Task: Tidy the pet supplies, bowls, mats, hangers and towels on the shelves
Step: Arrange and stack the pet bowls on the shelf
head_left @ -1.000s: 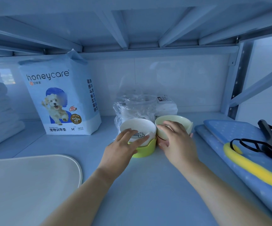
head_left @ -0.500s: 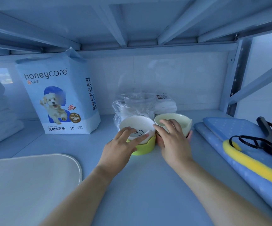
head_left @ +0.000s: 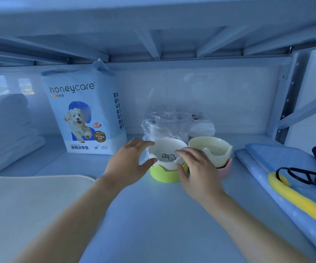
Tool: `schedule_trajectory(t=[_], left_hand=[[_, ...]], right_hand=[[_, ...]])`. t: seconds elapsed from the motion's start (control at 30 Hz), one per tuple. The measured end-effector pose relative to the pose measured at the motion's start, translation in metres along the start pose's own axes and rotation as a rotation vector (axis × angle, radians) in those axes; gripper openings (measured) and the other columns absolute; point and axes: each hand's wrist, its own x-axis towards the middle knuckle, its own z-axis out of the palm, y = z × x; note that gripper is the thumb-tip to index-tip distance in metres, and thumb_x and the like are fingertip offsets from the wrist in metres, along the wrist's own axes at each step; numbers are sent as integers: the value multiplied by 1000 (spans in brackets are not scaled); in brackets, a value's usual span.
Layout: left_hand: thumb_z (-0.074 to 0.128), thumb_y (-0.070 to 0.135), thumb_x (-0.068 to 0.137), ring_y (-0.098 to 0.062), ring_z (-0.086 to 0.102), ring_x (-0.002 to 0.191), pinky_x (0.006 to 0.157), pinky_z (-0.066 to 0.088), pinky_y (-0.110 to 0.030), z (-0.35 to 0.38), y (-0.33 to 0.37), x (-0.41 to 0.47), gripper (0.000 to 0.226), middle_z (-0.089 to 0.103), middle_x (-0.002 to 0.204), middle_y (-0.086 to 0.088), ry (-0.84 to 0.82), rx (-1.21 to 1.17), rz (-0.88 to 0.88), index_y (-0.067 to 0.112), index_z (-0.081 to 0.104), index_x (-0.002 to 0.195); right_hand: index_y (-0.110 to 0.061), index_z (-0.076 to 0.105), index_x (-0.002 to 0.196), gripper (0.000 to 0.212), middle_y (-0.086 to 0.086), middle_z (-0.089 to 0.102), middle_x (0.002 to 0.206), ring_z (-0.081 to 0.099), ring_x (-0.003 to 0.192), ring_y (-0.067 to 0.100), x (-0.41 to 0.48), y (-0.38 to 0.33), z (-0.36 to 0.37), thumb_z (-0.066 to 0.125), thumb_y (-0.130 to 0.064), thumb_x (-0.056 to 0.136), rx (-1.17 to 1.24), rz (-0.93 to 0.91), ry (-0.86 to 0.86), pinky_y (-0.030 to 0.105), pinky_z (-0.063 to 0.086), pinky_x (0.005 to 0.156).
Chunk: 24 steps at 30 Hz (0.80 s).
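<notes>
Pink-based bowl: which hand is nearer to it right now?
Right. The right hand sits just left of the pink-based bowl, overlapping its base; the left hand is beyond the green-based bowl, at its left side.

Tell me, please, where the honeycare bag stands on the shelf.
In the head view the honeycare bag stands upright at back left, between the folded towels and the plastic-wrapped bundle.
</notes>
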Motion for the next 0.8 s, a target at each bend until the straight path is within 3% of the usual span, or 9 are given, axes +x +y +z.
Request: schedule_trajectory(t=[0.07, 0.13, 0.37, 0.57, 0.8], left_hand=[[53, 51, 85, -10, 49, 114, 85, 47, -32, -14, -8, 0, 43, 48, 127, 16, -18, 39, -5, 41, 46, 127], [53, 50, 86, -12, 50, 114, 86, 47, -32, -26, -15, 0, 42, 48, 128, 15, -20, 73, -17, 40, 47, 126], [53, 52, 86, -9, 52, 99, 77, 43, -28, -51, -53, -13, 40, 50, 122, 17, -50, 122, -81, 42, 47, 125], [53, 51, 86, -7, 50, 112, 81, 45, -29, -69, -113, -19, 38, 49, 127, 19, -69, 162, -107, 43, 48, 122], [58, 48, 84, -8, 54, 103, 80, 45, -27, -83, -204, -15, 33, 57, 118, 12, -61, 7, -237, 38, 57, 115]], right_hand=[[-11, 66, 106, 29, 1, 65, 105, 62, 99, 24, 8, -8, 1, 69, -10, 77, 3, -28, -17, 29, 54, 69], [-11, 65, 108, 27, 2, 64, 108, 60, 101, 25, 18, -17, 3, 66, -12, 80, 22, -50, -53, 33, 55, 70], [-19, 56, 124, 33, -6, 56, 123, 46, 116, 14, 46, -48, 28, 52, -24, 91, 60, -115, -129, 29, 45, 80], [-19, 53, 126, 35, -4, 55, 123, 46, 116, 17, 68, -83, 63, 51, -27, 91, 82, -87, -159, 36, 48, 84], [-18, 44, 133, 42, -2, 50, 129, 44, 120, 20, 92, -130, 123, 50, -29, 93, 78, 36, -235, 33, 44, 90]])
